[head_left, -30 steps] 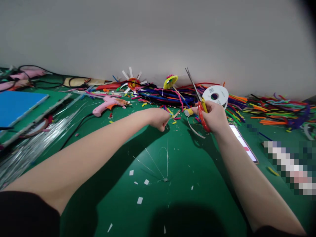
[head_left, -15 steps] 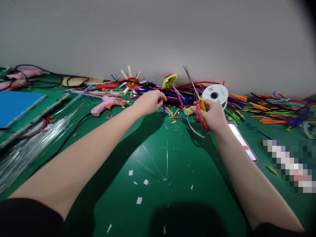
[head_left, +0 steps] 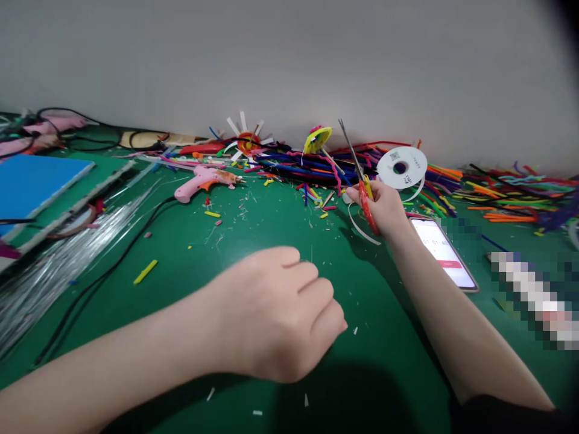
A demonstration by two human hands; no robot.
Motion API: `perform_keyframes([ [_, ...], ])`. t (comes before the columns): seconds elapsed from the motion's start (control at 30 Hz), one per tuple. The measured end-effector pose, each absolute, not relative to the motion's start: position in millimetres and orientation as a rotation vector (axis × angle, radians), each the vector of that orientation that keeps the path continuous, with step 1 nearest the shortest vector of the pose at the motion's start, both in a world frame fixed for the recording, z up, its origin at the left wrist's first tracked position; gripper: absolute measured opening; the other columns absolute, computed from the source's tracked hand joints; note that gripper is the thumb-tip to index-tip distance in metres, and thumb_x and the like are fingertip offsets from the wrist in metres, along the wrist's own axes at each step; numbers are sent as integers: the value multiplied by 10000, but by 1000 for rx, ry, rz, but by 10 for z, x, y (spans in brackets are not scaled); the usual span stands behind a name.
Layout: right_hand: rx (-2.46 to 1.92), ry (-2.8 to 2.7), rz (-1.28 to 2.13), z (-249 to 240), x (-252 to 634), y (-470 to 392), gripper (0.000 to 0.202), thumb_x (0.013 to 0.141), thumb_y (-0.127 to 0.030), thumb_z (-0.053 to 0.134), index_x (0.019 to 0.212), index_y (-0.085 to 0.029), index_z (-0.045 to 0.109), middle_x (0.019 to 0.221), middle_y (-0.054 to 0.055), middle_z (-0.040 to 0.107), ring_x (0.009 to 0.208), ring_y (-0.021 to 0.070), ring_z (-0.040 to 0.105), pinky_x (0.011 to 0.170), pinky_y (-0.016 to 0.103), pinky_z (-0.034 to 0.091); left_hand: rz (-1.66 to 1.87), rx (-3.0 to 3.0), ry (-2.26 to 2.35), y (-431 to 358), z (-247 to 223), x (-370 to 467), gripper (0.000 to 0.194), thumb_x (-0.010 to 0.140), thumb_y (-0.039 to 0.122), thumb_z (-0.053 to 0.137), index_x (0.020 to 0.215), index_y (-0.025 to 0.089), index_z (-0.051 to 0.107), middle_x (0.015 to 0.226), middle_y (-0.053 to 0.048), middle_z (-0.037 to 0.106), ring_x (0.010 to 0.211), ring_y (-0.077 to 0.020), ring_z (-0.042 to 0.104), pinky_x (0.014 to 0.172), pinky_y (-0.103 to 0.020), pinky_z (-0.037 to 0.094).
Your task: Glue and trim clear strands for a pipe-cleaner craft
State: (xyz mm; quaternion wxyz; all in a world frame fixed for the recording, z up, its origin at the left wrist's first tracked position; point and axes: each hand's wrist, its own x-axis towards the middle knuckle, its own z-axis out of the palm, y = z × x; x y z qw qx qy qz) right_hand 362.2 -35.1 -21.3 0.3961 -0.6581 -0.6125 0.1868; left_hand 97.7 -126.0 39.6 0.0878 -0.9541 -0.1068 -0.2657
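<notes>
My right hand (head_left: pixel 384 208) grips a pair of scissors (head_left: pixel 367 205) with red and yellow handles, blades pointing up and away. A white ribbon-like strip (head_left: pixel 365 234) curls just below that hand, and a white spool (head_left: pixel 401 167) sits right behind it. My left hand (head_left: pixel 280 313) is closed in a fist, back of the hand up, low over the green table (head_left: pixel 181 313). Its fingertips are curled underneath, so whatever they may hold is hidden. Beyond both hands stands a yellow and pink domed craft piece (head_left: pixel 317 140).
A pink glue gun (head_left: pixel 205 184) lies at centre left, its black cord (head_left: pixel 122 253) running toward me. Colourful pipe cleaners (head_left: pixel 298 169) are heaped along the wall. At right lies a lit phone (head_left: pixel 446 256); at left, a blue board (head_left: pixel 40 181) and shiny clear strands (head_left: pixel 85 259).
My left hand has come back from beside the yellow craft piece toward me, now covering the spot where thin clear threads and white scraps lay. My right hand keeps the scissors, nearly still.
</notes>
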Motion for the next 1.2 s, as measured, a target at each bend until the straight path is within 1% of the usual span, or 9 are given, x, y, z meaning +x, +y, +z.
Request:
perform_keyframes([
  [0.07, -1673, -1525, 496, -227, 3607, -356, 418, 699, -538, 718, 865, -161, 648, 667, -7, 542, 595, 117, 421, 574, 286, 337, -679, -2887, -349, -1382, 229, 1046, 262, 873, 228, 567, 615, 187, 568, 574, 5, 532, 551, -155, 473, 558, -324, 339],
  [0.13, -1671, -1508, 513, -222, 3593, -364, 409, 686, -517, 733, 866, -160, 645, 672, -8, 549, 606, 119, 433, 584, 290, 344, -562, -2894, -390, -1467, 73, 1088, 202, 847, 212, 599, 650, 172, 623, 655, -20, 598, 674, -186, 542, 726, -359, 410],
  [0.27, -1695, -1493, 469, -179, 3571, -389, 392, 673, -504, 739, 838, -163, 636, 634, -21, 517, 580, 114, 412, 560, 289, 320, -414, -2858, -432, -1570, -161, 1096, 130, 818, 185, 629, 712, 151, 695, 747, -56, 660, 796, -217, 578, 904, -399, 367],
  [0.5, -1716, -1713, 353, -153, 3515, -484, 337, 695, -470, 721, 696, -199, 520, 576, -45, 457, 536, 102, 372, 533, 277, 282, -435, -2783, -459, -1656, -331, 1079, 150, 812, 147, 594, 694, 140, 687, 662, -54, 634, 703, -199, 555, 845, -368, 351],
  [0.67, -1742, -1917, 190, -238, 3416, -561, 359, 702, -368, 702, 641, -223, 380, 570, -43, 470, 516, 107, 387, 531, 275, 263, -626, -2879, -535, -1497, -90, 987, 267, 859, 55, 504, 643, 157, 623, 632, -19, 627, 700, -170, 569, 872, -370, 318],
  [0.77, -1756, -1834, 164, -308, 3371, -583, 305, 702, -330, 686, 659, -225, 403, 576, -41, 477, 519, 114, 397, 544, 279, 279, -886, -3069, -662, -1341, 200, 878, 191, 936, 183, 532, 802, 188, 669, 762, 8, 700, 744, -135, 607, 857, -359, 310],
  [0.9, -1716, -1563, 334, -410, 3319, -631, 218, 728, -348, 663, 734, -217, 490, 573, -52, 444, 518, 112, 389, 538, 281, 302, -1474, -3092, -1227, -1181, 440, 805, 73, 841, 280, 691, 796, 225, 706, 780, 26, 723, 719, -131, 632, 790, -314, 401],
  [1.0, -1677, -1410, 416, -471, 3283, -700, 267, 734, -406, 673, 749, -220, 482, 585, -58, 406, 529, 109, 376, 528, 279, 316, -2026, -2947, -1670, -1070, 385, 838, 82, 775, 304, 752, 781, 223, 736, 759, 1, 718, 698, -148, 638, 690, -288, 461],
  [1.2, -1476, -1277, 469, -417, 3255, -810, 314, 750, -443, 691, 795, -236, 458, 630, -60, 414, 541, 99, 370, 522, 271, 342, -3050, -2526, -2041, -871, 87, 939, 129, 725, 324, 795, 783, 220, 746, 753, 8, 701, 701, -115, 651, 795, -285, 519],
])
